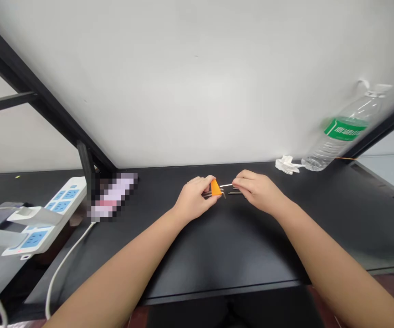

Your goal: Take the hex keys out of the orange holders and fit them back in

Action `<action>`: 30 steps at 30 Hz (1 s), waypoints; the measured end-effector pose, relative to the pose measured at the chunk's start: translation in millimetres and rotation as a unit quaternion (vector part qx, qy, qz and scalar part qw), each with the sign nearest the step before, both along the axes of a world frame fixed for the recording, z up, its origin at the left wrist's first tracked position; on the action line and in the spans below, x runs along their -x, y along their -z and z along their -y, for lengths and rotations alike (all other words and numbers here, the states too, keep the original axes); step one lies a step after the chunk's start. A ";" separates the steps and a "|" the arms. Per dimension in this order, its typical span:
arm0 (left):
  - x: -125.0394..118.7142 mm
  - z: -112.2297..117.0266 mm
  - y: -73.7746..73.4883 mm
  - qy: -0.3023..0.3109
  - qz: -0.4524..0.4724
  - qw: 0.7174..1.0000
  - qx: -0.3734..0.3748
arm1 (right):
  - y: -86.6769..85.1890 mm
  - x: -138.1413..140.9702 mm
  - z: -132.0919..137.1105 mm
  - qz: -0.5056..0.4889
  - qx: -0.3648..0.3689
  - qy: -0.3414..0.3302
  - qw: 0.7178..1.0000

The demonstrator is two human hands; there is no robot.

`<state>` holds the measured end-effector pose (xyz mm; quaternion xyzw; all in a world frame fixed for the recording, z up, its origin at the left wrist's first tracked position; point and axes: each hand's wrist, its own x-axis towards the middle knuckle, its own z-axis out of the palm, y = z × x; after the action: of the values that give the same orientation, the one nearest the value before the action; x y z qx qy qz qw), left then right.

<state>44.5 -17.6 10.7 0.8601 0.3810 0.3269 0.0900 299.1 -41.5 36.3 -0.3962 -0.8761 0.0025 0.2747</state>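
Observation:
My left hand (pixel 197 197) is closed on an orange hex key holder (pixel 216 187), with thumb below and fingers above. Several metal hex keys pass through the holder, and one short bent end (pixel 223 195) sticks out on its right side. My right hand (pixel 256 189) pinches a thin silver hex key (pixel 227 185), whose other end reaches the holder. Whether that end sits inside a hole I cannot tell. Under my right fingers, more dark hex keys (pixel 236 192) lie on the black table; my hand partly hides them.
A clear plastic bottle (pixel 345 128) with a green label leans against the wall at right, beside a crumpled white tissue (pixel 287 164). At left are a white power strip (pixel 51 214) with plugs, a blurred phone-like object (pixel 115 196) and a white cable (pixel 63 259). A black frame post (pixel 87 168) stands nearby.

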 end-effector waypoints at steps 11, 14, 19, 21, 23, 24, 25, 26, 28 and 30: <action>1.1 2.4 -2.0 0.005 -0.025 1.000 0.003 | -7.0 0.8 2.1 0.005 0.017 -0.025 1.000; 1.9 3.3 -2.0 0.010 -0.032 0.999 0.000 | -8.9 -1.0 2.9 0.005 0.021 -0.027 0.999; 0.4 5.7 -2.4 0.019 -0.038 0.999 -0.004 | -6.7 7.6 7.6 -0.001 0.047 -0.042 0.998; -1.2 6.9 -3.8 0.024 -0.052 0.998 -0.011 | -4.5 16.8 10.9 -0.014 0.070 -0.062 0.996; -2.5 7.7 -5.3 0.033 -0.072 0.997 -0.011 | -2.3 24.5 12.6 -0.036 0.104 -0.078 0.991; -2.8 7.7 -5.8 0.035 -0.078 0.996 -0.007 | -1.4 26.1 12.2 -0.051 0.119 -0.079 0.988; -2.9 7.5 -6.0 0.031 -0.081 0.996 -0.001 | -0.5 25.7 10.8 -0.065 0.126 -0.071 0.987; -2.7 7.1 -5.9 0.021 -0.082 0.996 0.006 | 0.4 23.1 8.6 -0.073 0.126 -0.056 0.988; -1.9 5.9 -4.9 -0.004 -0.082 0.996 0.017 | 2.6 12.9 2.1 -0.060 0.107 -0.011 0.992; -1.1 4.6 -3.5 -0.018 -0.082 0.996 0.019 | 5.6 0.4 -5.2 0.018 0.098 0.032 0.995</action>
<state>45.6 -22.2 14.2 0.8754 0.4083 0.2494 0.0694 298.7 -36.3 30.7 -0.4489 -0.8633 0.0721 0.2190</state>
